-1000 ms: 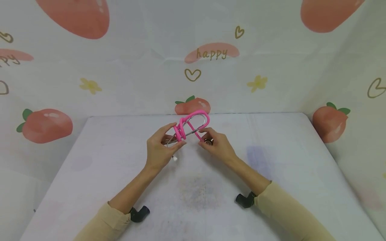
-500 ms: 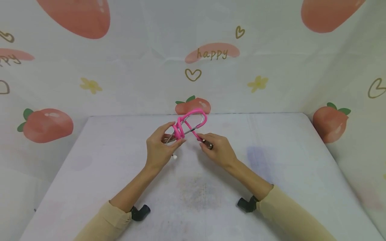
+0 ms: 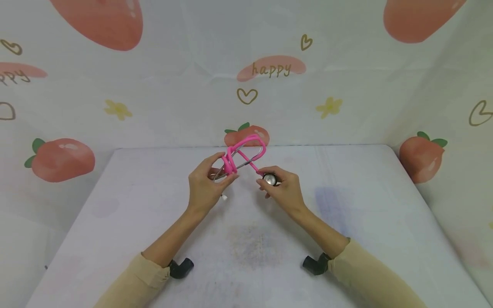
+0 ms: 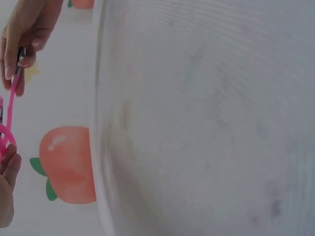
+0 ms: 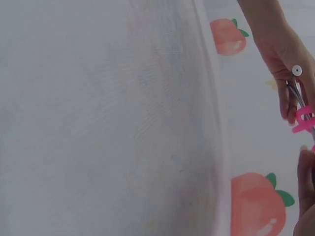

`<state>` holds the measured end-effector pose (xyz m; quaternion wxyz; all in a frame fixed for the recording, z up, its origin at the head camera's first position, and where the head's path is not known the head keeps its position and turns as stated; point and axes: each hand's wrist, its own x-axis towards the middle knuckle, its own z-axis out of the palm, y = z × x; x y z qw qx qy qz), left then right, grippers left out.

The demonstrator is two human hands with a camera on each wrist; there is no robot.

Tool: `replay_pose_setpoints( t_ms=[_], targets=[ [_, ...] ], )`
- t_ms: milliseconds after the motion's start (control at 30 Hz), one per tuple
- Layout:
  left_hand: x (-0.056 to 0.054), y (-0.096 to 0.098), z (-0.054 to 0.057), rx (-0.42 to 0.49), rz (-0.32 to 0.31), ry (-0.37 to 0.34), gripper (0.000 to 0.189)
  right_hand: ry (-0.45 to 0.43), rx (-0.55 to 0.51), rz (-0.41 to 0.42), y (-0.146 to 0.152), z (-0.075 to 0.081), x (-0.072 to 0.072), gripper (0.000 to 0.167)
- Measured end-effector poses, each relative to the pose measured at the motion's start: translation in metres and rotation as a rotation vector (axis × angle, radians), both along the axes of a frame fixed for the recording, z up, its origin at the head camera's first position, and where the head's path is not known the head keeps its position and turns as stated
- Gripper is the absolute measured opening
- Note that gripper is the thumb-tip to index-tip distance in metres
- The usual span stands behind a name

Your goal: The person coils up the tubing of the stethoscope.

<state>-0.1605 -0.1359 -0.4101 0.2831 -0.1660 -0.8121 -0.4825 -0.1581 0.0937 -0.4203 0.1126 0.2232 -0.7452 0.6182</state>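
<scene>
A stethoscope with pink tubing (image 3: 263, 149) is held up over the table between both hands. Its tubing is looped and wound around the metal ear tubes. My left hand (image 3: 206, 185) pinches the wound bundle between thumb and fingers; a white eartip (image 3: 224, 197) pokes out below it. With thumb and fingertips my right hand (image 3: 286, 188) grips the tubing end by the round chest piece (image 3: 270, 179), whose silvery face shows. In the right wrist view another look at the white eartip (image 5: 297, 70) shows it beside the left palm.
A white cloth-covered table (image 3: 154, 239) lies under the hands. Behind it hangs a white backdrop (image 3: 185, 107) printed with peaches, hearts and flowers. Black angled pieces (image 3: 182, 268) are attached near both sleeve cuffs.
The right hand has shifted slightly right and turned the chest piece so its round face shows. The tubing between the hands is drawn out a little. The left hand still grips the bundle.
</scene>
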Motion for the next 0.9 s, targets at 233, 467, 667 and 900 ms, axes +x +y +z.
replay_pose_setpoints(
  t_ms=[233, 467, 667, 900],
  targets=[
    [-0.002, 0.001, 0.001, 0.004, -0.015, 0.009, 0.064, 0.073, 0.060, -0.001, 0.002, 0.001, 0.001, 0.032],
    [-0.003, 0.001, 0.002, -0.038, -0.024, 0.012, 0.066, 0.203, 0.234, 0.024, 0.006, 0.008, 0.005, 0.041],
    [-0.001, 0.003, 0.002, -0.083, -0.061, 0.037, 0.067, 0.262, 0.401, 0.109, 0.012, 0.023, 0.005, 0.036],
    [-0.001, 0.003, 0.000, -0.117, -0.067, 0.062, 0.067, 0.317, 0.564, 0.162, 0.017, 0.031, 0.005, 0.037]
  ],
)
